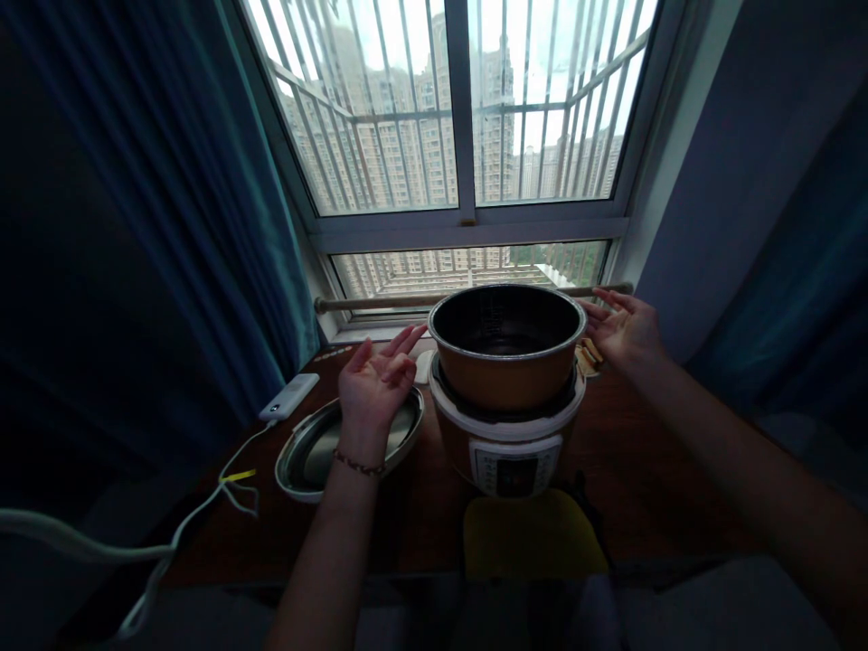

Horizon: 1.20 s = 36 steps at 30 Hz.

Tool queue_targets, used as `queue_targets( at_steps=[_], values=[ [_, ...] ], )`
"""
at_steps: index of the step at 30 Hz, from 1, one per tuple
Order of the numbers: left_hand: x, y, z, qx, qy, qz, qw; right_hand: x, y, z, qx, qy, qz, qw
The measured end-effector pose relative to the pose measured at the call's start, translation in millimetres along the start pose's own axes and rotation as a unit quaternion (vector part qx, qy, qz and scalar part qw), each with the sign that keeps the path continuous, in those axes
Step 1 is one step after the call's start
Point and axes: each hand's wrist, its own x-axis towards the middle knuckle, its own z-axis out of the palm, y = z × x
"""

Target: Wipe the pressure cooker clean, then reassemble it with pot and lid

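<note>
The inner pot (507,348) sits part-way down in the electric cooker (510,434), which stands near the far edge of the wooden surface (630,488), just under the window. Its rim rides well above the cooker's white collar, so it looks not fully seated, or tilted slightly.

Both hands are spread and hold nothing. The left hand (375,384) hovers just beside the pot's left wall, fingers loosely curled, palm turned toward it. The right hand (624,330) is flat and open at the pot's right rim, close to it but, as far as I can tell, not touching.

I'd judge the pot to be thin, stiff metal: light when empty, smooth on its walls and likely to slip under bare palms. The rolled rim looks the surest place to take hold, one hand on each side. Inside it is dark; there may be a shallow shine at the bottom, but I can't tell whether that is liquid or just the coating.

The cooker's lid (318,452) lies upturned on the surface left of the cooker, beneath the left wrist. A white power bank (290,396) with its cable (203,506) lies toward the left edge.
</note>
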Motion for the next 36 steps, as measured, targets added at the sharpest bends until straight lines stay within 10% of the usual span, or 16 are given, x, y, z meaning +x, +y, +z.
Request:
queue_targets(
  at_steps=[36],
  values=[
    [-15.0, -17.6, -29.7, 0.053, 0.079, -0.049, 0.994, -14.1, 24.6, -25.5, -0.097, 0.009, 0.082, 0.992]
  ],
)
